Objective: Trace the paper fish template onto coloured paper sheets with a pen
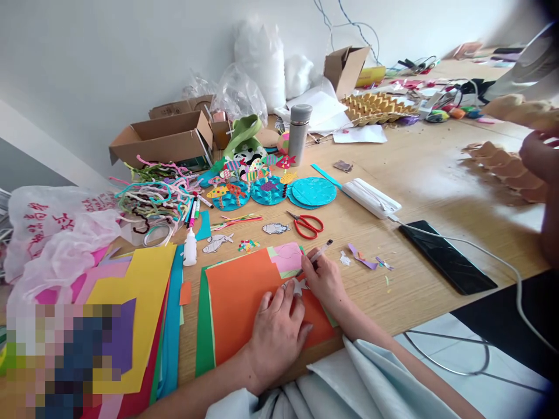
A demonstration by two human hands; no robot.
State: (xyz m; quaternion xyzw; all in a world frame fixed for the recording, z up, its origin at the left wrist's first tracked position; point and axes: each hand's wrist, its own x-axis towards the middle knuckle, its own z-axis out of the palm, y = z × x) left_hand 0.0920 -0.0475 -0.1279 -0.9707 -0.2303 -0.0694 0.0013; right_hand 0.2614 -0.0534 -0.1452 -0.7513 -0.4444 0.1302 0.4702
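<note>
My left hand lies on a sheet of orange paper, its fingers stretched out and pressing on a white paper fish cutout. Beside it, my right hand is closed around a pen, whose lower end points down near the fish's tail. A pink paper piece with a drawn outline lies at the orange sheet's far edge. Green paper shows under the orange. Beyond the hands lie red-handled scissors and two more fish cutouts, one grey-and-white and one paler.
Coloured paper sheets and a white glue bottle are at the left. Blue discs with decorated fish, pipe cleaners and a grey flask stand behind. A phone and cable lie right, near another person's hand.
</note>
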